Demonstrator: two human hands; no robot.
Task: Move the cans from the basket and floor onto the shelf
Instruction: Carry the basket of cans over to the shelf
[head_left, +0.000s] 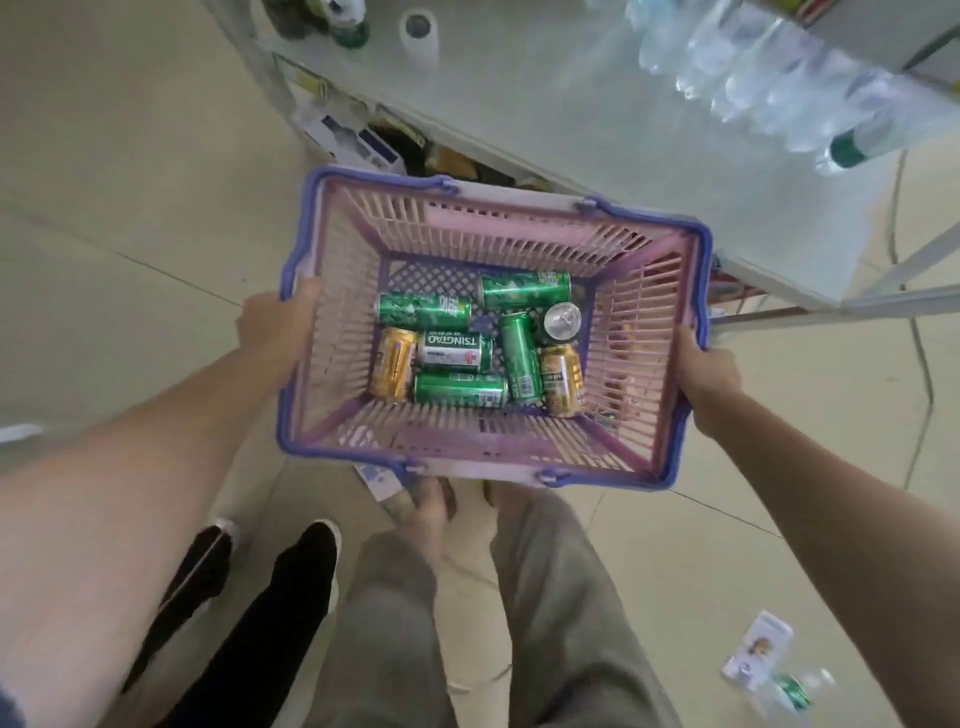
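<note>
The basket (644, 306) has pink slatted walls and a blue-purple rim. Inside lie green cans (423, 309), gold cans (393, 364) and one white-and-green can (454, 352). The floor (130, 182) is beige, the trousers (561, 623) grey-green.

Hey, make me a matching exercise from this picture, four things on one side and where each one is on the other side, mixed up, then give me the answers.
Things:
1. upright can
2. left hand
3. water bottles
4. white packet

Places:
A. on the shelf at upper right
B. on the floor at lower right
C. inside the basket, among cans lying down
D. gripping the basket's left rim

Pairs: 1-C, 2-D, 3-A, 4-B
</note>
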